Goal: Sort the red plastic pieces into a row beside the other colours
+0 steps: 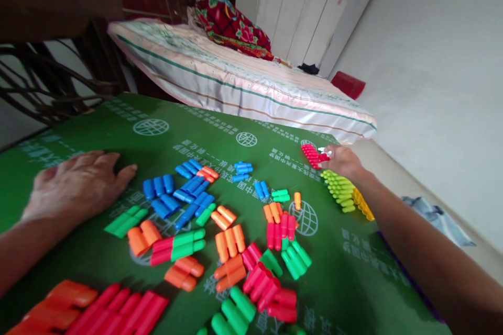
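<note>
My left hand (80, 183) lies flat on the green table, fingers stretched out, beside a blue group of plastic tube pieces (158, 187). Far right, my right hand (343, 161) reaches out with its fingers closed on the end of a row of red plastic pieces (312, 156). Something small and white (324, 151) shows at its fingertips, too small to name. Under the right wrist lie yellow-green pieces (340, 190) in a row, with yellow pieces (362, 204) beside them, partly covered by the forearm.
Loose orange pieces (230, 243), green pieces (296, 259) and pink-red pieces (263, 285) are scattered over the green table (346, 282). Larger orange and red groups sit at the near left. Beyond the table's far edge stands a bed (251, 89), with a white wall at right.
</note>
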A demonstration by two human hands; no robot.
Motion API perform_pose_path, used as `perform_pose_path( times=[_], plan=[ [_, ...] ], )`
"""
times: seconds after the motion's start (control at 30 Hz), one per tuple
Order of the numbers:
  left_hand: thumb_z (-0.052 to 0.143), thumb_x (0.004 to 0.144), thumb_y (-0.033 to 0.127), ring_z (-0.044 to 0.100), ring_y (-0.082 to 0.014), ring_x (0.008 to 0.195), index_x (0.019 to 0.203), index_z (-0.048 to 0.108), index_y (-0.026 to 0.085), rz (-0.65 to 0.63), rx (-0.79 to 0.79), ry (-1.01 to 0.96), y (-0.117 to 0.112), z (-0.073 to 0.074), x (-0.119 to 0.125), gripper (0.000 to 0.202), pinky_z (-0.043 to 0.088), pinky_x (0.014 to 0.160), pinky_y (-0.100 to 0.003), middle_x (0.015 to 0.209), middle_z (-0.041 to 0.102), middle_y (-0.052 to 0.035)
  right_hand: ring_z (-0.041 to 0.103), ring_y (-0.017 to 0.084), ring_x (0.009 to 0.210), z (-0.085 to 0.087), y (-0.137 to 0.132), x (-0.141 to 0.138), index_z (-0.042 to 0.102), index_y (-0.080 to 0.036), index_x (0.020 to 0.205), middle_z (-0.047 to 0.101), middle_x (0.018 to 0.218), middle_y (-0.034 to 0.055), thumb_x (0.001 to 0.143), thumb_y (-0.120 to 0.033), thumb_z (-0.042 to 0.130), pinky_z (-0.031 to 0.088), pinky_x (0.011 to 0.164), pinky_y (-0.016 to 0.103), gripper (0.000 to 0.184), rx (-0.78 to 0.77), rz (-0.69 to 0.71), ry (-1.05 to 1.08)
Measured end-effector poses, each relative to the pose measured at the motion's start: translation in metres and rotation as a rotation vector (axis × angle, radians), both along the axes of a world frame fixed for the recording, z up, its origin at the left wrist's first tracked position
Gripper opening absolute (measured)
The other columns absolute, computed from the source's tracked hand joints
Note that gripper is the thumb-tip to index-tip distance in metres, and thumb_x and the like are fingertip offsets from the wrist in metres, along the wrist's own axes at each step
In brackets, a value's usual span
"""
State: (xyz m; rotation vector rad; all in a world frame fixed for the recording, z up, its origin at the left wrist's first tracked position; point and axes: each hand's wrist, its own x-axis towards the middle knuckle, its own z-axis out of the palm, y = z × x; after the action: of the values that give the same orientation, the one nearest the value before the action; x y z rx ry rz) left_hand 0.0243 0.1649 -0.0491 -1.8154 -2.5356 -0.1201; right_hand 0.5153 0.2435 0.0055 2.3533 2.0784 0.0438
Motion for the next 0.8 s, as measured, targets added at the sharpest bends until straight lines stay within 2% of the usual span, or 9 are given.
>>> perform_pose_path(
  times=[0.17, 0.43, 0.6, 0.8],
  plan=[
    [-0.001, 0.079, 0.062, 0.034, -0.0364, 0.139, 0.138, 0.045, 0.005, 0.0, -0.009, 0.016, 0.0, 0.0, 0.001, 0.094, 0.027, 0.113, -0.055, 0.149, 0.041, -0.0183, 0.066, 0.026, 0.102, -0.005, 0.026, -0.001, 0.06, -0.018, 0.126, 0.07, 0.112, 0.0118, 0.073, -0.032, 0.073, 0.047, 0.079, 0.029, 0.057, -0.077, -0.044, 0.019],
    [0.004, 0.08, 0.06, 0.034, -0.0378, 0.138, 0.137, 0.046, 0.005, -0.004, -0.026, 0.024, 0.002, -0.001, 0.0, 0.09, 0.027, 0.113, -0.055, 0.149, 0.04, -0.0192, 0.063, 0.028, 0.105, -0.014, 0.028, -0.001, 0.064, -0.01, 0.119, 0.067, 0.118, 0.0181, 0.071, -0.027, 0.077, 0.045, 0.081, 0.03, 0.053, -0.061, -0.014, 0.069],
    [0.006, 0.079, 0.058, 0.036, -0.0382, 0.136, 0.136, 0.046, 0.004, 0.005, -0.022, 0.014, 0.0, 0.003, 0.004, 0.089, 0.029, 0.111, -0.055, 0.148, 0.042, -0.0195, 0.064, 0.027, 0.105, -0.016, 0.029, -0.001, 0.063, -0.012, 0.121, 0.067, 0.118, 0.0163, 0.071, -0.03, 0.078, 0.046, 0.083, 0.03, 0.055, -0.068, -0.04, 0.067],
    [0.009, 0.077, 0.057, 0.037, -0.0371, 0.137, 0.136, 0.048, 0.005, 0.009, -0.014, 0.03, 0.002, -0.002, 0.001, 0.087, 0.03, 0.111, -0.055, 0.148, 0.043, -0.0185, 0.064, 0.025, 0.105, -0.02, 0.033, -0.001, 0.064, -0.017, 0.123, 0.068, 0.119, 0.0122, 0.07, -0.035, 0.077, 0.047, 0.085, 0.029, 0.057, -0.081, -0.059, 0.044]
  ],
)
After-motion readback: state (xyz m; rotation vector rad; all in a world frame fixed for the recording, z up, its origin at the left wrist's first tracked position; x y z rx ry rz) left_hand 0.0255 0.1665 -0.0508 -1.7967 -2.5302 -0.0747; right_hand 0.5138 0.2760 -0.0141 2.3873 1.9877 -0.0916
